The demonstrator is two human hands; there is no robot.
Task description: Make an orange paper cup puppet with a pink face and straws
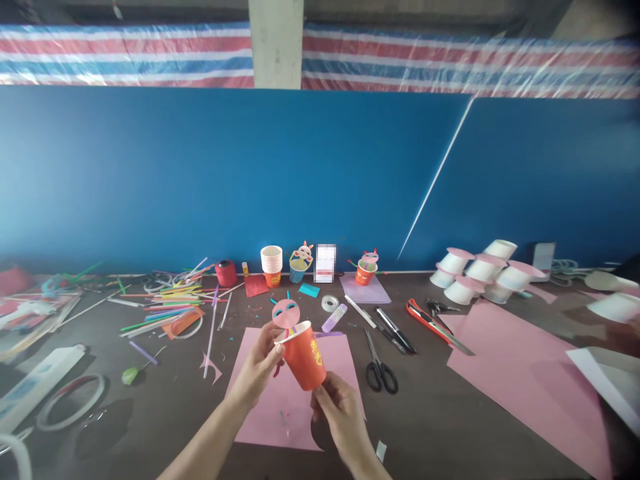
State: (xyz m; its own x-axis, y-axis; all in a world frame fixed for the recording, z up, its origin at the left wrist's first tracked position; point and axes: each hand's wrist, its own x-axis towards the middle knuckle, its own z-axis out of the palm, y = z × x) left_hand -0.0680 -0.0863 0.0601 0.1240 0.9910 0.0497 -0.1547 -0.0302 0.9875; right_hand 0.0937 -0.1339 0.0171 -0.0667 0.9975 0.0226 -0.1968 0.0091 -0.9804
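Centrally, red cup (303, 363) between left hand (260, 367), right hand (337, 407).

— What's on the surface (430, 427) in front of you?

— Pink paper (293, 407) just before me, scissors (380, 373) beside it, straws (170, 303) scattered far left.

— And to the right?

— A bigger pink sheet (525, 373), white cups (475, 270) piled behind it, a red knife (430, 320) between.

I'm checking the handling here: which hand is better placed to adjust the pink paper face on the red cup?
Left hand: its fingers are at the red cup's rim beside the pink paper face; the right hand holds the base.
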